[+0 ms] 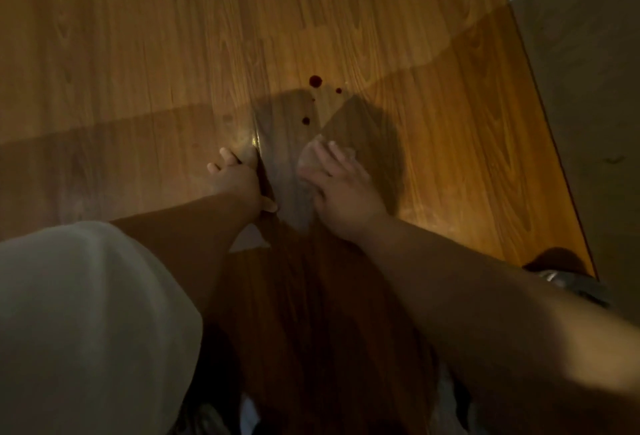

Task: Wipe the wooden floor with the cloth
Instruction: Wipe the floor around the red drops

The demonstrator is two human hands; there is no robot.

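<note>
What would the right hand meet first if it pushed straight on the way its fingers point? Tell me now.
Most likely the small dark red drop just ahead of the cloth under the right hand; the larger drop lies beyond it. Only bare wooden floor sits between.

Seen from above, the left forearm (180, 247) and right forearm (467, 282), both bare, reach up from the bottom corners toward mid-frame. The left hand (239, 180) lies palm down, fingers spread, thumb out. Just beside it the right hand (337, 188) presses flat, fingers straight, on a cloth (310, 157)
</note>
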